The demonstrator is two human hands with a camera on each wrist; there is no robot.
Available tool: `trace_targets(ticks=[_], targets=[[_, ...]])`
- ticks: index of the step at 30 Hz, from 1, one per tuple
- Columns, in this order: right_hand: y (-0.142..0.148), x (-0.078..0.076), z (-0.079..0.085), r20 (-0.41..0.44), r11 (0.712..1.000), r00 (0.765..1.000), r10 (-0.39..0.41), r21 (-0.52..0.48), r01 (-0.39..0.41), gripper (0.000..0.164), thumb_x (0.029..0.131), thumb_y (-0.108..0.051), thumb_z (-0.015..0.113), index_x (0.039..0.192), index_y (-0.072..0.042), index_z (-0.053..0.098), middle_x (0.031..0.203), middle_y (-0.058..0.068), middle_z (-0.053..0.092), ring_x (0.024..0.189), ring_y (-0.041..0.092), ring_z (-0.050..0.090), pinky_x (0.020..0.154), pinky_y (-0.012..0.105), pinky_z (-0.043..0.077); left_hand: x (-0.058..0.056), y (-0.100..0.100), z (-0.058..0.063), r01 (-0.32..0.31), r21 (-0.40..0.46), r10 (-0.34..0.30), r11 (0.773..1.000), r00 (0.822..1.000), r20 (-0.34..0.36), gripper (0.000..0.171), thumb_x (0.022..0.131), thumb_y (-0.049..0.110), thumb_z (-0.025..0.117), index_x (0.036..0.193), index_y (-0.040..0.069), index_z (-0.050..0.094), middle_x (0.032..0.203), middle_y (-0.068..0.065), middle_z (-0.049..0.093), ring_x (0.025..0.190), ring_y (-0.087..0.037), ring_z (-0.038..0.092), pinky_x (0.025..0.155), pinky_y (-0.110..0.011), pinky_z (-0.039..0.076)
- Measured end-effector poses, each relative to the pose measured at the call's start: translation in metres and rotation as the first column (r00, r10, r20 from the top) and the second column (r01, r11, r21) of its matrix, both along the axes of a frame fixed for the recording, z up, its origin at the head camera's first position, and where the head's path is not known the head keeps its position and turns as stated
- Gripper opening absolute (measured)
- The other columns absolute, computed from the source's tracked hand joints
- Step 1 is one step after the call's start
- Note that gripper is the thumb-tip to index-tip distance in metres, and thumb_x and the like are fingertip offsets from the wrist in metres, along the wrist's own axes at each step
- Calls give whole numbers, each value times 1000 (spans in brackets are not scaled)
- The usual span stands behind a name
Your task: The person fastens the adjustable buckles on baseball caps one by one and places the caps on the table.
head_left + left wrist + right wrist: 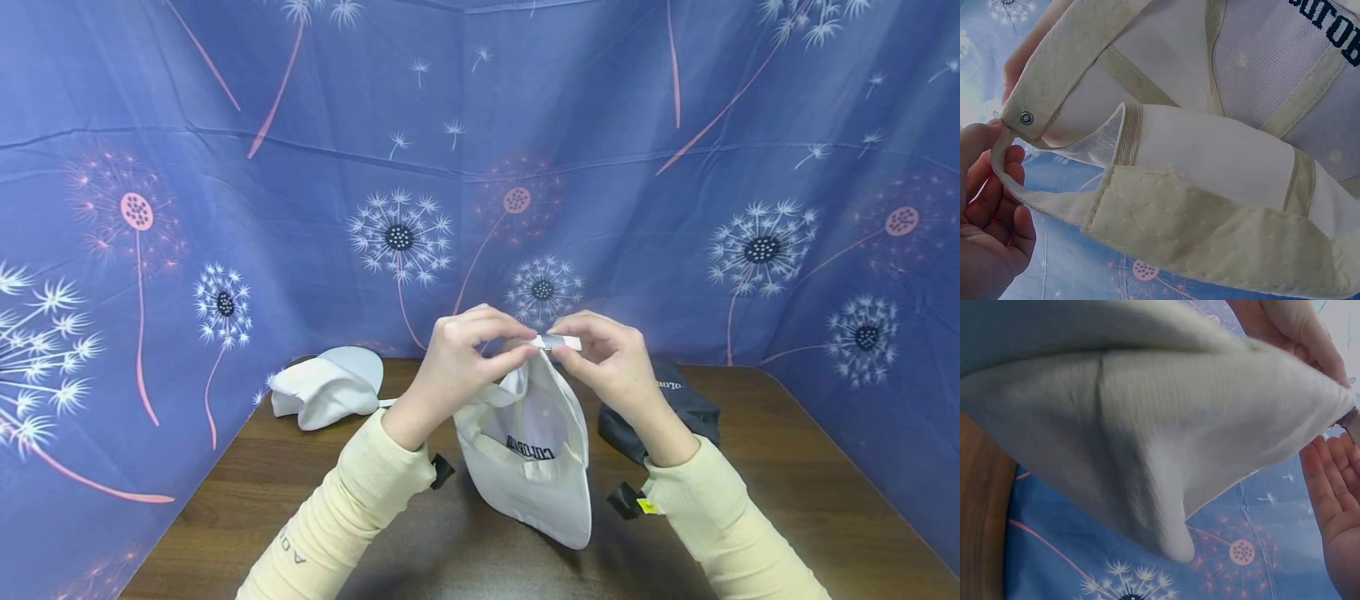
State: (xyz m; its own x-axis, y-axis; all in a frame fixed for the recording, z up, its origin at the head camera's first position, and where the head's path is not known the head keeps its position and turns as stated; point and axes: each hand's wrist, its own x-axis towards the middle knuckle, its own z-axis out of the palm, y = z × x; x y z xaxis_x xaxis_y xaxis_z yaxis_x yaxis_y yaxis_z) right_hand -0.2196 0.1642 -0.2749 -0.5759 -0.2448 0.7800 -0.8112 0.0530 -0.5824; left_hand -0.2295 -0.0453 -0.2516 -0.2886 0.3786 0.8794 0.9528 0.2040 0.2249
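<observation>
A white cap (pixel 517 497) hangs over the table, its inside facing me, with dark lettering inside the front and its brim lowest. My left hand (pixel 459 358) pinches one end of the cap's back strap (pixel 572 342) between thumb and fingers. From the other side, my right hand (pixel 617 357) pinches the same strap near a small silvery buckle (pixel 553 341). In the left wrist view, a metal eyelet (pixel 1027 117) shows in the band, and the strap loops past the fingertips. The cap's outer fabric (pixel 1229 431) hides much of the right wrist view.
Another white cap (pixel 330 390) lies on the wooden table (pixel 247 508) at the left. A dark cap (pixel 686 408) with light lettering lies at the right, partly behind my right arm. A blue dandelion-print cloth (pixel 300 233) hangs behind and beside the table.
</observation>
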Motion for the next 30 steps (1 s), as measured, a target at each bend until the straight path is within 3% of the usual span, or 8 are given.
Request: trace_targets(ticks=[4,10,17,23,30], targets=[[1,1,-1,32,1000,999,12,17,-13,15,84,6,65,99,8,65,96,5,66,87,14,64,73,23,53,0,-1,-1,-8,-5,8,1000,1000,-3,13,77,13,77,88,7,75,82,-1,71,78,-6,62,64,-17,46],[2,4,-2,102,998,994,-39,58,33,16,88,2,60,103,6,64,97,-1,67,82,13,68,74,27,55,0,-2,-1,-20,-1,20,1000,1000,-2,13,77,13,78,88,7,75,82,0,71,76,-6,61,61,-17,44],[1,7,-3,211,1000,977,-12,-18,16,17,95,-3,52,94,11,62,86,9,67,76,19,68,72,36,56,1,-3,-1,-25,0,24,1000,1000,14,12,77,13,77,87,8,75,82,0,71,76,-5,61,60,-17,43],[1,8,-3,202,1000,979,4,-31,2,17,94,-2,53,84,10,59,77,7,66,69,18,67,70,32,56,1,-5,-1,-26,1,26,1000,999,27,12,77,13,77,87,8,75,82,0,71,76,-5,61,62,-17,44],[0,11,-1,192,999,981,-12,-34,19,13,93,2,54,84,8,61,74,7,66,67,18,66,68,31,56,2,-5,-2,-33,-19,34,999,998,50,14,76,14,78,89,8,74,79,2,69,71,-4,57,61,-17,43]])
